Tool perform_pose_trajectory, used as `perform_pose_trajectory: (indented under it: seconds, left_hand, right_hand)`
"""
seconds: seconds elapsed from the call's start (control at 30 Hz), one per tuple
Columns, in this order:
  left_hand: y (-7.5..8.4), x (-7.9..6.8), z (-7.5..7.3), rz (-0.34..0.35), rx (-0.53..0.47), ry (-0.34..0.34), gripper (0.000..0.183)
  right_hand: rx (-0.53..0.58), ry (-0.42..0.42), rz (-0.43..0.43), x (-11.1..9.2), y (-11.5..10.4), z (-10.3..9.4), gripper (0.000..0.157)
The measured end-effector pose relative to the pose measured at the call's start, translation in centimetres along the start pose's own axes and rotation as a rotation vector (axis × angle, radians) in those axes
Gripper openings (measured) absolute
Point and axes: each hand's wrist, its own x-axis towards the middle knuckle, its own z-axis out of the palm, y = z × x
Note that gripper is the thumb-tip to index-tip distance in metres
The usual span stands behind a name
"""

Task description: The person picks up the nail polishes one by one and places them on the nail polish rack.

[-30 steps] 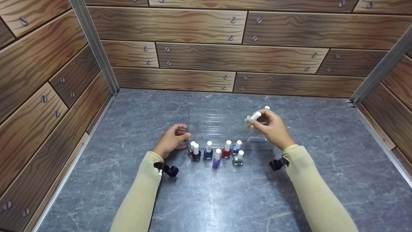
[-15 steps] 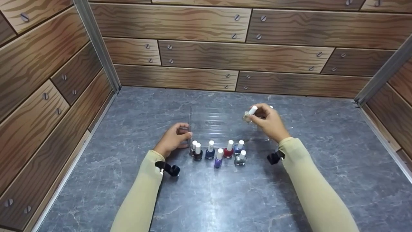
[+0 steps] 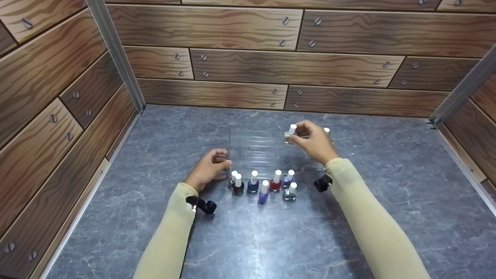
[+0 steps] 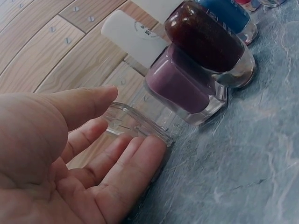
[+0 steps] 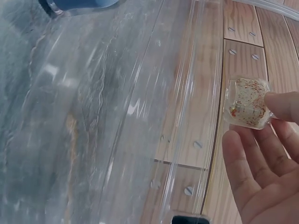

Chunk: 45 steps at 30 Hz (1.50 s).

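My right hand (image 3: 314, 142) pinches a small bottle of clear glitter nail polish (image 5: 250, 102) with a white cap, held above the far side of a clear plastic rack (image 3: 252, 149). My left hand (image 3: 208, 166) has fairly straight fingers touching the rack's left end wall (image 4: 140, 123), thumb above. Several white-capped nail polish bottles stand in front of the rack: mauve (image 4: 180, 86), dark brown (image 4: 205, 37), dark blue (image 3: 253, 186), purple (image 3: 263, 197), red (image 3: 275, 185), blue-violet (image 3: 287, 180) and silvery (image 3: 290, 193).
Another white-capped bottle (image 3: 326, 131) stands at the rack's far right, partly behind the right hand. The grey marbled table (image 3: 248, 240) meets wood-patterned walls (image 3: 217, 91) at the back and sides.
My right hand has moved left and slightly back with the glitter nail polish, and its bottle has gone from tilted to nearly upright. The left hand stays at the rack's end.
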Motion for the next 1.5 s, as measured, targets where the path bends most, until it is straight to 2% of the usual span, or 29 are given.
perform_pose_trajectory:
  seconds: [0.27, 0.5, 0.8, 0.97, 1.1, 1.2, 1.3, 1.5]
  left_hand:
    - [0.0, 0.1, 0.0, 0.007, -0.002, -0.011, 0.041]
    - [-0.1, 0.0, -0.1, 0.001, -0.006, -0.009, 0.044]
    - [0.1, -0.2, -0.1, 0.010, -0.005, 0.005, 0.041]
    - [-0.1, -0.1, -0.2, 0.004, 0.001, 0.003, 0.042]
    - [0.0, 0.0, -0.1, 0.010, 0.002, 0.004, 0.040]
    - [0.0, 0.0, 0.0, 0.013, -0.010, 0.002, 0.040]
    - [-0.1, 0.0, -0.1, 0.015, -0.006, 0.001, 0.040]
    - [-0.2, 0.0, -0.2, 0.019, 0.023, -0.013, 0.041]
  right_hand:
    - [-0.050, -0.037, 0.031, 1.1, -0.4, 0.6, 0.030]
    - [-0.086, -0.091, 0.014, 2.2, -0.3, 1.1, 0.027]
    - [-0.106, -0.110, 0.033, 2.5, 0.3, 1.5, 0.030]
    - [-0.094, -0.131, 0.059, 2.5, 0.4, 1.8, 0.035]
    - [-0.066, -0.145, 0.058, 2.3, 0.2, 1.4, 0.046]
    - [-0.025, -0.131, 0.022, 1.9, 0.0, 0.6, 0.049]
    - [0.019, -0.087, -0.035, 0.8, -0.1, -0.6, 0.042]
    - [0.116, 0.048, -0.133, -3.4, -0.2, -3.4, 0.029]
